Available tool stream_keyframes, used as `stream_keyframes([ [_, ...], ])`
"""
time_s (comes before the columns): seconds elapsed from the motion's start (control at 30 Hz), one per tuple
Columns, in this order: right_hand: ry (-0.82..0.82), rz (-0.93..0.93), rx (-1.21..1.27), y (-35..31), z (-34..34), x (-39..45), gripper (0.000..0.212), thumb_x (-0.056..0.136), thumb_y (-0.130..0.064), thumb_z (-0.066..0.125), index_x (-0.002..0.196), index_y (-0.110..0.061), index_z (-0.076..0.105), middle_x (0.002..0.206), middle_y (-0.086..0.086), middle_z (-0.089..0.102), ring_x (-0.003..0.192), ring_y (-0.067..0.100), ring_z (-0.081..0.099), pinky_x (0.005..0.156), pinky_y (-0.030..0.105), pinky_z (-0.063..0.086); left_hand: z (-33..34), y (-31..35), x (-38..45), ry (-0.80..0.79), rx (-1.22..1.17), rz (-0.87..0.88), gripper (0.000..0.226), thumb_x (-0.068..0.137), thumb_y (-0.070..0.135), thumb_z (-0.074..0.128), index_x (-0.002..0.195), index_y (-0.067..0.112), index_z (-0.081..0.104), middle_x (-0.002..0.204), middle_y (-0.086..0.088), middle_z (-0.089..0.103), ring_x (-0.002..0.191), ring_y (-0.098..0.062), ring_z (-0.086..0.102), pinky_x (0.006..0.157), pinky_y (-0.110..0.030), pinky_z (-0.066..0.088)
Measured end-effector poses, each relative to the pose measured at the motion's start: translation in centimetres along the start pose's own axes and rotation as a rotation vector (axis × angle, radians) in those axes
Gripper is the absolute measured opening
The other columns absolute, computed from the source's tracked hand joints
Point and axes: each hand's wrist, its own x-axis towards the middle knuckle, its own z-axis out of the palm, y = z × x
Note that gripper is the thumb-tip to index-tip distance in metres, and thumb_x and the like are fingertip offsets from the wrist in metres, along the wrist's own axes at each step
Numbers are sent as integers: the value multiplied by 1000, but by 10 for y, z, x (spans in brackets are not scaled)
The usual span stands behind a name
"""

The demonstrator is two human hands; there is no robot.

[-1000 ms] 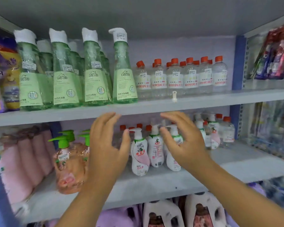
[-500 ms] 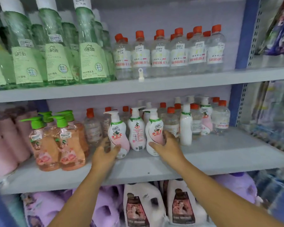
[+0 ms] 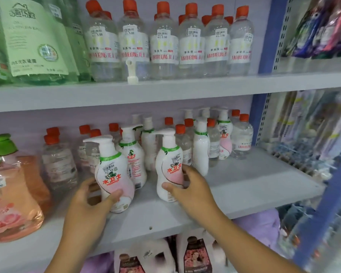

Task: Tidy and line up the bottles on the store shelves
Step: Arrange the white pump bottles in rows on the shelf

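- Left hand gripping tilted left pump bottle; could tip over.
- Right hand gripping right pump bottle; may knock crowded red-capped bottles behind.

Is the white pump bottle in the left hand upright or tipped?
Tipped: the pump bottle leans left in the left hand, its base lifted at one side off the shelf.

On the middle shelf, the left hand grips one white pump bottle and the right hand grips another just right of it. Clear red-capped bottles line the shelf above.
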Motion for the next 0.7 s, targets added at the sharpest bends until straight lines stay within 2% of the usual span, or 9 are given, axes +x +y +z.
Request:
stream_keyframes([
  [0.1, 79, 18, 9, 0, -37, -6, 48, 80, -27, 84, 121, -39, 62, 113, -22, 69, 97, -10, 66, 83, 16, 56, 26, 13, -12, -65, -61, 18, 49, 73, 25, 89, 111, 38, 63, 108, 15, 73, 97, -7, 69, 82, -39, 57],
  [0.17, 133, 13, 0, 2, -67, -4, 46, 81, -25, 83, 120, -37, 63, 111, -20, 70, 94, -10, 65, 75, 12, 55, 50, 26, -18, -131, -92, 23, 48, 74, 22, 89, 109, 42, 61, 103, 20, 73, 96, -4, 69, 79, -31, 54],
  [0.3, 217, 23, -47, 19, -128, 4, 44, 81, -21, 83, 121, -29, 65, 112, -15, 70, 89, -15, 63, 68, 5, 48, 115, 40, -25, -234, -113, 48, 48, 74, 18, 89, 104, 45, 63, 101, 28, 73, 92, 0, 70, 80, -31, 56],
  [0.4, 274, 47, -48, 39, -176, 11, 40, 84, -19, 81, 119, -28, 65, 110, -15, 69, 86, -17, 62, 66, 2, 46, 168, 56, -32, -269, -130, 69, 45, 74, 17, 88, 100, 45, 63, 95, 34, 70, 84, 8, 68, 68, -18, 55],
  [0.47, 294, 55, -55, 52, -209, 15, 37, 86, -19, 79, 118, -30, 64, 109, -19, 68, 90, -13, 63, 66, 3, 47, 208, 69, -40, -293, -127, 85, 45, 75, 13, 87, 99, 41, 62, 91, 37, 69, 80, 12, 67, 63, -10, 52],
  [0.53, 308, 59, -89, 64, -241, 21, 35, 86, -23, 78, 117, -33, 64, 113, -16, 67, 96, -9, 62, 71, 7, 48, 248, 79, -48, -308, -122, 86, 44, 75, 11, 87, 100, 38, 63, 91, 35, 71, 79, 12, 67, 65, -11, 52],
  [0.63, 342, 55, -151, 83, -279, 35, 36, 85, -28, 79, 116, -36, 63, 118, -11, 63, 103, 0, 61, 90, 29, 50, 304, 95, -60, -308, -104, 81, 42, 74, 19, 89, 102, 39, 64, 94, 25, 74, 82, 11, 67, 69, -12, 52],
  [0.7, 345, 53, -166, 93, -297, 43, 47, 83, -30, 79, 126, -34, 62, 120, -12, 64, 109, 9, 63, 98, 38, 51, 334, 104, -67, -286, -100, 70, 42, 74, 27, 89, 104, 43, 64, 97, 25, 74, 82, 8, 68, 71, -18, 54],
])
